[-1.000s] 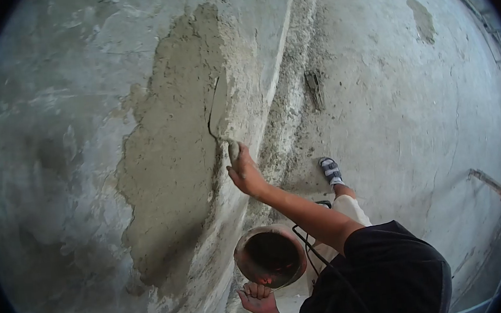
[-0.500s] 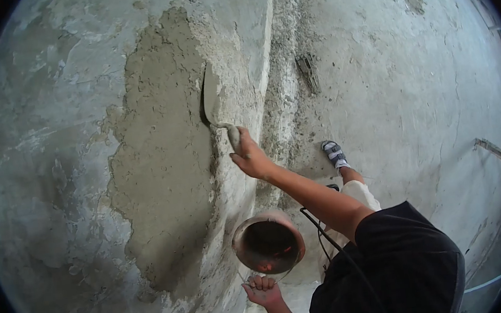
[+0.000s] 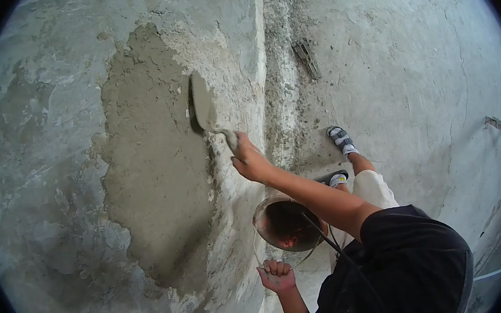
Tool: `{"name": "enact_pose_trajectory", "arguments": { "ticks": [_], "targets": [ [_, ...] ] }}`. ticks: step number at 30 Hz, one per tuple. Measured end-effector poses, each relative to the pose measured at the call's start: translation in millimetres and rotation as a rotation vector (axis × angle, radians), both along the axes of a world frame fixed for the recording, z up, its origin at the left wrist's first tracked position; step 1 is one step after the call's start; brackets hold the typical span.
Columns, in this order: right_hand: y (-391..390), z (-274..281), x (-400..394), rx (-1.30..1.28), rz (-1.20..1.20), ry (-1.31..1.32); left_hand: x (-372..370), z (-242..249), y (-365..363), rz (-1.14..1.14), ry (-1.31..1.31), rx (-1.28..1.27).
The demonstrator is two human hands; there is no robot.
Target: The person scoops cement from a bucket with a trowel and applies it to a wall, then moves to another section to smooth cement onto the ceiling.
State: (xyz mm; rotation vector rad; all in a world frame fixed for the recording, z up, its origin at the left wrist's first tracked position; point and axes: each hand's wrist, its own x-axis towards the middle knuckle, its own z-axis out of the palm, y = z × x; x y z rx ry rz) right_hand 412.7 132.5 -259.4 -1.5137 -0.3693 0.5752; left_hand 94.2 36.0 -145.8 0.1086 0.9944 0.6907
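Observation:
My right hand [image 3: 254,161] is closed around the handle of a trowel [image 3: 203,104]. The mortar-smeared blade lies against the wall, along the right edge of a patch of wet mortar [image 3: 149,153]. Lower down, the fingers of my left hand [image 3: 277,274] are curled around the thin wire handle of a bucket [image 3: 292,224]. That bucket hangs with its mouth facing me; its inside is dark with some reddish marks. My right forearm passes just above its rim.
Rough, crumbly plaster [image 3: 218,58] borders the wet patch. Grit lies along the foot of the wall, with a mortar-crusted block [image 3: 306,59] beside it. My sandalled foot [image 3: 341,139] stands on the concrete floor [image 3: 400,95]. A dark cord [image 3: 329,239] hangs before my shirt.
The trowel has shifted slightly left and down in view, its blade showing broader. The bucket and my left hand have moved right. The camera view has shifted a little too.

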Motion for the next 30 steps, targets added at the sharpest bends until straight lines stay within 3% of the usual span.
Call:
{"name": "enact_pose_trajectory", "arguments": {
  "ticks": [3,13,16,19,22,25,30],
  "targets": [
    [24,19,3,0.026,0.068,0.08,3,-4,-5,-0.03,0.018,-0.002],
    [-25,4,-52,0.089,0.108,-0.239,3,-4,-9,-0.019,0.062,0.001],
    [-24,18,-28,0.009,0.009,-0.045,-3,0,-8,-0.019,0.073,0.022],
    [5,22,8,0.005,-0.019,0.008,-4,4,-12,0.018,0.093,0.023],
    [28,18,-9,0.059,-0.051,-0.022,-7,1,-14,0.033,0.118,0.044],
    [6,18,-40,0.034,0.106,-0.139,-2,-2,-11,0.016,0.067,0.037],
    [-98,11,-56,-0.046,0.363,-0.105,20,6,-3,-0.031,0.088,0.06]
  ]
}}
